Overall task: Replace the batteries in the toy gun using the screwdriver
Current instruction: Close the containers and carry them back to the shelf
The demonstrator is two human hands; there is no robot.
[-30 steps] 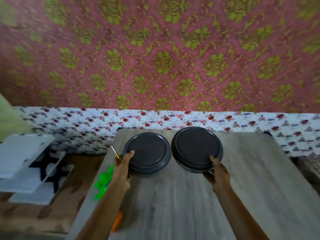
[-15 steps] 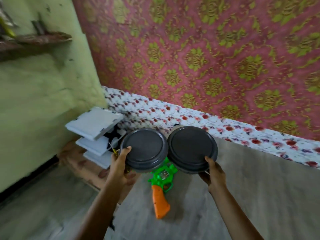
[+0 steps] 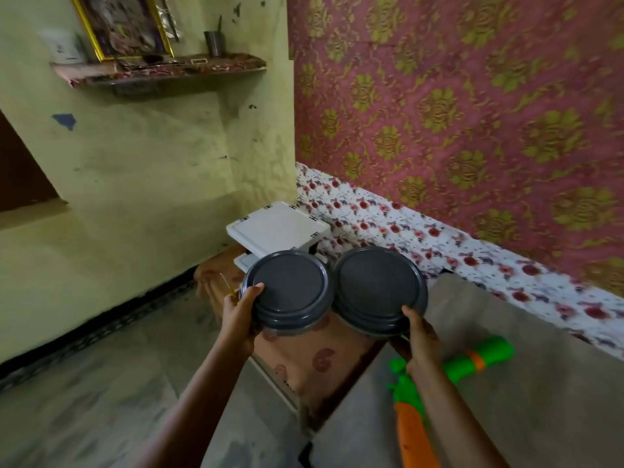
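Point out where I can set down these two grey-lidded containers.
Widest bare patch: the table right of the toy gun, up to the floral cloth. A smaller one: the brown patterned surface between the white stack and the table's edge. Crowded: the table's left edge, where the gun lies under the right hand.

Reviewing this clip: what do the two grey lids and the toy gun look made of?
Left grey lid and right grey lid: probably moulded plastic, with a matte, finely textured centre and a stepped rim showing a dull sheen. Toy gun: glossy plastic, judging by its saturated green and orange colours and rounded moulded shapes.
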